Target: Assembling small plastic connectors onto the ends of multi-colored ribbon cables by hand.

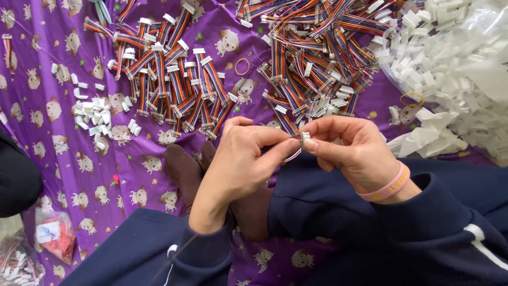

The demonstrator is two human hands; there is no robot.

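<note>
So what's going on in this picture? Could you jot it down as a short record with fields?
Left hand: pinches a striped wire strip
Right hand: presses a small white connector onto the strip's end
Surface: purple printed cloth
Finished pieces: striped cables with white ends, laid in a heap
Loose parts: white connectors at left, clear bag of connectors at right
Wrist: pink band

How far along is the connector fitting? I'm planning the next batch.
Done: a pile of rainbow ribbon cables with white connectors. In hand: left hand and right hand pinch one white connector onto a cable. Left: the uncapped cable heap and loose connector housings.
</note>
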